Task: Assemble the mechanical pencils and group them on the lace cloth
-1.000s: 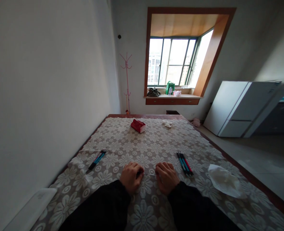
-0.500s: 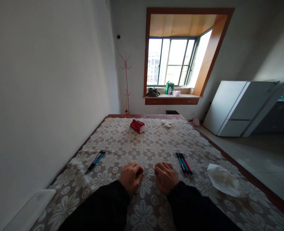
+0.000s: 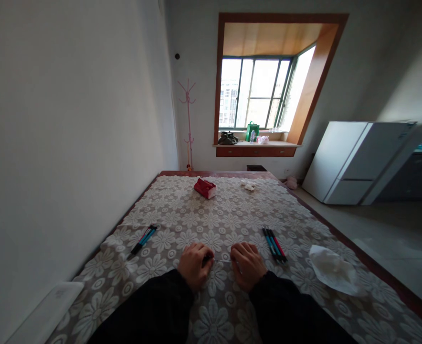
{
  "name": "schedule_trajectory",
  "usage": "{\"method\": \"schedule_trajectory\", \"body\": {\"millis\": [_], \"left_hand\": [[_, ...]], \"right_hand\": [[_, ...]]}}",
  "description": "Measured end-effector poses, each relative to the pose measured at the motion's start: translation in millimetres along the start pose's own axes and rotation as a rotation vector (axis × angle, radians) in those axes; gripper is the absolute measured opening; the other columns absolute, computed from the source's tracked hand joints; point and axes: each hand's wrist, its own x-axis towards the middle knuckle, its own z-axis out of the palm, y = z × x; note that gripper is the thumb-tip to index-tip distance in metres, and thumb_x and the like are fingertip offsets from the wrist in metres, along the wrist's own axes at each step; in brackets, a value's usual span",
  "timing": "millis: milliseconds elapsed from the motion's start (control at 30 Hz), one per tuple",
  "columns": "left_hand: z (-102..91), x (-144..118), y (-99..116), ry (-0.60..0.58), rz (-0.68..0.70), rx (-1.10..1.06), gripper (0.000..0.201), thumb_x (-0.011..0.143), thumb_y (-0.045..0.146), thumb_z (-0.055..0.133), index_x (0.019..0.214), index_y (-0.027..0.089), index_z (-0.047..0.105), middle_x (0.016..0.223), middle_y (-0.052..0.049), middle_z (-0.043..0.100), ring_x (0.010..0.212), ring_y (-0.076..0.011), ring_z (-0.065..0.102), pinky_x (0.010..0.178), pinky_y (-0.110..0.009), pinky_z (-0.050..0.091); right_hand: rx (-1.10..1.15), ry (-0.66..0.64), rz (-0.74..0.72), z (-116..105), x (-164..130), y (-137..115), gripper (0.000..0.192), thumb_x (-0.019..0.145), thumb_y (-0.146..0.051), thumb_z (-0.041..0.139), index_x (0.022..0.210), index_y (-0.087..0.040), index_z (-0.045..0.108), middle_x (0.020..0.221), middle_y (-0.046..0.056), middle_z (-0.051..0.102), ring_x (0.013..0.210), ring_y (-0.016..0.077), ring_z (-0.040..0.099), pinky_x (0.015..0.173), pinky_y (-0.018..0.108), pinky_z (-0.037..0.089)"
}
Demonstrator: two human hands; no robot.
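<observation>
risk: your left hand (image 3: 195, 264) rests knuckles-up on the tabletop (image 3: 232, 215), fingers curled shut over a thin dark object (image 3: 207, 259), seemingly a pen; a loose grip could let it roll across the lace cloth. your right hand (image 3: 247, 263) lies just beside it, fingers curled under, and whether it pinches anything cannot be told. both sleeves run straight forward; the pens on the left (image 3: 143, 238) and the pens on the right (image 3: 275, 244) lie near, so a sideways sweep would scatter them.

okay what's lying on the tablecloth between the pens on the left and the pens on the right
In the head view, both hands: the left hand and right hand, curled side by side on the tablecloth, between the left pens and right pens.
</observation>
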Motion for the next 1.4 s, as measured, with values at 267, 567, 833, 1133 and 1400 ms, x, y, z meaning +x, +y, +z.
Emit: {"method": "schedule_trajectory", "body": {"millis": [267,567,833,1133,1400], "left_hand": [[0.6,0,-1,0.003,-0.003,-0.007,0.009,0.085,0.023,0.061,0.09,0.024,0.068,0.098,-0.001,0.069,0.101,-0.0219,0.057,0.09,-0.037,0.038],[-0.5,-1,1,0.005,0.003,-0.009,0.011,0.085,0.023,0.059,0.09,0.024,0.068,0.098,-0.003,0.069,0.101,-0.0232,0.058,0.091,-0.038,0.039],[-1.0,-1,0,0.003,0.01,-0.011,0.009,0.086,0.023,0.061,0.091,0.024,0.069,0.098,-0.003,0.07,0.101,-0.0234,0.058,0.09,-0.038,0.039],[2.5,1,-2,0.001,0.052,-0.02,0.009,0.087,0.021,0.06,0.091,0.023,0.068,0.098,-0.003,0.07,0.1,-0.0236,0.058,0.089,-0.038,0.04],[-2.4,0,-1,0.1,0.03,-0.09,0.014,0.09,0.021,0.056,0.094,0.024,0.069,0.095,-0.004,0.071,0.096,-0.022,0.061,0.09,-0.037,0.043]], "right_hand": [[0.006,0.005,-0.007,-1,1,-1,0.011,0.078,-0.012,0.056,0.085,-0.021,0.058,0.096,0.004,0.064,0.095,0.0205,0.052,0.089,0.037,0.033],[0.001,0.008,0.002,-1,0,-2,0.011,0.078,-0.011,0.055,0.084,-0.02,0.057,0.095,0.004,0.064,0.093,0.0208,0.052,0.087,0.037,0.034],[0.005,0.024,-0.027,0,1,-3,0.01,0.084,-0.012,0.057,0.085,-0.021,0.06,0.096,0.003,0.065,0.093,0.0199,0.054,0.087,0.037,0.033],[-0.057,-0.07,-0.102,13,5,0,0.006,0.089,-0.019,0.064,0.086,-0.023,0.064,0.091,0.001,0.066,0.091,0.019,0.055,0.083,0.034,0.033],[0.003,-0.086,-0.052,10,6,-3,0.011,0.09,-0.013,0.057,0.086,-0.022,0.062,0.089,0.001,0.066,0.089,0.0174,0.058,0.081,0.032,0.035]]}}
